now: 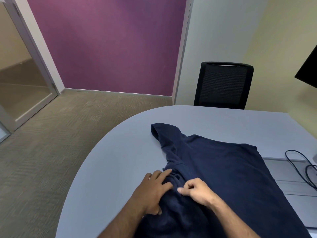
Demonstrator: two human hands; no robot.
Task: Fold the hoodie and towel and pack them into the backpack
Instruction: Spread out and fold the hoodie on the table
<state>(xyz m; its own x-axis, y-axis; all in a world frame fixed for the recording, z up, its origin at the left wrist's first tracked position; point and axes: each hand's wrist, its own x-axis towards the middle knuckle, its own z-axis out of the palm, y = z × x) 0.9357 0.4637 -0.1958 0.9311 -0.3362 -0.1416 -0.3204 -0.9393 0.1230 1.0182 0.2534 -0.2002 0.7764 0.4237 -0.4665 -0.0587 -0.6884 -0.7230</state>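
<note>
A navy blue hoodie (223, 169) lies spread on the pale blue table (120, 152), its hood pointing to the far left. My left hand (152, 189) rests flat with fingers apart on the hoodie's near left edge, by the neck. My right hand (197, 191) sits just beside it on the cloth, fingers curled and pinching a fold of the fabric. No towel or backpack shows in this view.
A black mesh chair (223, 85) stands at the table's far side. Black cables (301, 167) loop over a grey panel at the right edge. A dark screen corner (308, 69) hangs at the upper right. Carpeted floor lies to the left.
</note>
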